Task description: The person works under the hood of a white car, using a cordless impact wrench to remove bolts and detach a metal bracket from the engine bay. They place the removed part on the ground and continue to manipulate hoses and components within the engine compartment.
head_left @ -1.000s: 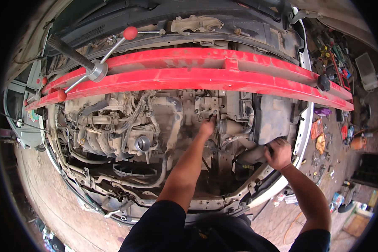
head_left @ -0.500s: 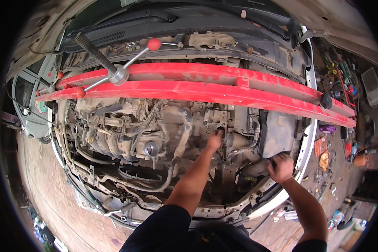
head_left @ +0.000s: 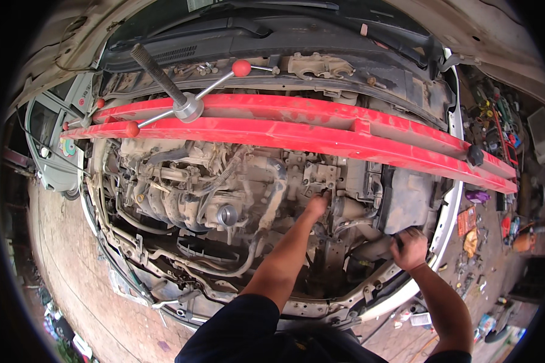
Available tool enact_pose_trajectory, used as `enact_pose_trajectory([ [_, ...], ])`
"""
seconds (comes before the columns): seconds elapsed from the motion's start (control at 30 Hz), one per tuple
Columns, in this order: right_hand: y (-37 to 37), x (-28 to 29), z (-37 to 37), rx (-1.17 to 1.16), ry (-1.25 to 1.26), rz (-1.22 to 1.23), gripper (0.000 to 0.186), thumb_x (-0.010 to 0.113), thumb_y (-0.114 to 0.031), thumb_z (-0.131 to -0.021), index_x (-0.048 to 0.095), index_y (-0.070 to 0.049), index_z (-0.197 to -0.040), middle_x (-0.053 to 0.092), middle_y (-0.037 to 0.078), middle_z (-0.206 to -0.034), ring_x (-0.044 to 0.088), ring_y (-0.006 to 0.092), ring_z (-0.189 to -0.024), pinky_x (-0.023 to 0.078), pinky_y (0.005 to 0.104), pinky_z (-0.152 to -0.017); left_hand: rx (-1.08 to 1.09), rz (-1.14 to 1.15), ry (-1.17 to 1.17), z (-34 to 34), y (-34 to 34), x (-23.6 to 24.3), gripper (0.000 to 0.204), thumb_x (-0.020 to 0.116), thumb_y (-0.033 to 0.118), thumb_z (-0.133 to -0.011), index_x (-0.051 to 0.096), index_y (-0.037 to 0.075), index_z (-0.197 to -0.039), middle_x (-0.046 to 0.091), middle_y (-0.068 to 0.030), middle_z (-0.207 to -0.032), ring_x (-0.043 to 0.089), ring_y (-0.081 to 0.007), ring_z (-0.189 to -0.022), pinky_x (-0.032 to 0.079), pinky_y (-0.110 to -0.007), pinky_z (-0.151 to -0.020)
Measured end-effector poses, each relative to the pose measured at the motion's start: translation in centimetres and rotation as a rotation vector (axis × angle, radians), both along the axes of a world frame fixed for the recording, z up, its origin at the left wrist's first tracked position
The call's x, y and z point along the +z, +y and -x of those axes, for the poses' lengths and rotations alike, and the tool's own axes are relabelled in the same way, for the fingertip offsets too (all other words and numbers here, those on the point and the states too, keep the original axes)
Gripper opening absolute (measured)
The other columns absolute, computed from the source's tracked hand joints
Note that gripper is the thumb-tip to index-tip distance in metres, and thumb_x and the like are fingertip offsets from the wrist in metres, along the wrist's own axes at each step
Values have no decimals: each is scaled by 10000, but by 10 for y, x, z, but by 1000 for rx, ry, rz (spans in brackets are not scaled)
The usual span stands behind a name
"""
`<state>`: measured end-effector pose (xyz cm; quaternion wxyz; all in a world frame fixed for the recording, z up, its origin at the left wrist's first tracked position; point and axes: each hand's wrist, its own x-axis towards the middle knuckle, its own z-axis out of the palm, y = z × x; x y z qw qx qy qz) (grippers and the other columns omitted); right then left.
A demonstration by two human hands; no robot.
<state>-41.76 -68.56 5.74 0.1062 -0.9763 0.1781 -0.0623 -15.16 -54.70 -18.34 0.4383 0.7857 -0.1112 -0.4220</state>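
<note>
My left hand reaches into the dusty engine bay, fingers closed at the lower edge of a metal mounting bracket. Its fingertips press on something small and dark that I cannot make out. Farther right, my right hand is curled at the lower corner of a dark plastic box, above a wide duct. Its fingers bend away and downward, so what they grip is hidden. A bent hose runs left of my left hand.
A red double-beam engine support with a threaded rod and ball-ended handle spans the bay above both hands. The engine with its open round throttle lies left. Loose bolts and a metal part rest behind the beam.
The whole view has shifted, so the engine bay and beam appear slightly farther right. Both hands stay at the same places on the car, with the right fingers slightly shifted.
</note>
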Motion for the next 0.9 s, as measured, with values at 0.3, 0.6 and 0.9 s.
enact_pose_trajectory([
  [0.3,2,7,-6,-7,-13,-23,170,702,-210,-769,633,-55,-756,640,159,-755,629,379,-746,502,476,-711,39,13,-44,7,0,-31,560,493,445,-1002,624,-31,-1268,666,-306,-1165,595,-473,-1166,475,-480,-946],
  [0.6,4,9,-9,-14,-10,-33,158,695,-210,-781,654,-58,-793,652,153,-772,641,369,-775,504,467,-722,67,104,25,4,9,-30,577,509,442,-977,628,-54,-1245,682,-253,-1168,627,-399,-1086,458,-448,-952],
  [0.9,3,5,-6,-18,-23,-30,172,688,-211,-793,654,-43,-801,653,182,-782,643,385,-778,510,470,-732,282,216,188,9,6,16,578,507,449,-984,645,-55,-1230,698,-232,-1162,641,-359,-1094,468,-420,-946],
])
